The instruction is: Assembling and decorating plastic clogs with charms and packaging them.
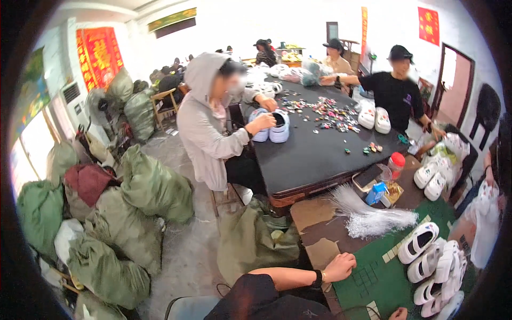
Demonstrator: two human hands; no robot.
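My left hand (pixel 340 268), with a dark band and a bracelet at the wrist, rests at the left edge of a green mat (pixel 368 274). Its fingers are loosely curled, and nothing shows in them. Only a small part of my right hand (pixel 399 313) shows at the lower edge; its fingers are mostly hidden. To the right of both hands, several white clogs (pixel 419 243) sit in a cluster on the mat. Beyond my left hand lies a spread bundle of thin, whitish plastic strands (pixel 376 216).
Behind the strands stand a red-lidded jar (pixel 396 164) and a blue carton (pixel 376 193). At the dark table (pixel 304 165), scattered with small colourful charms (pixel 336 113), a person in a grey hood (pixel 208 122) handles pale clogs. Another person (pixel 392 90) wears black. Green sacks (pixel 128 229) fill the left floor.
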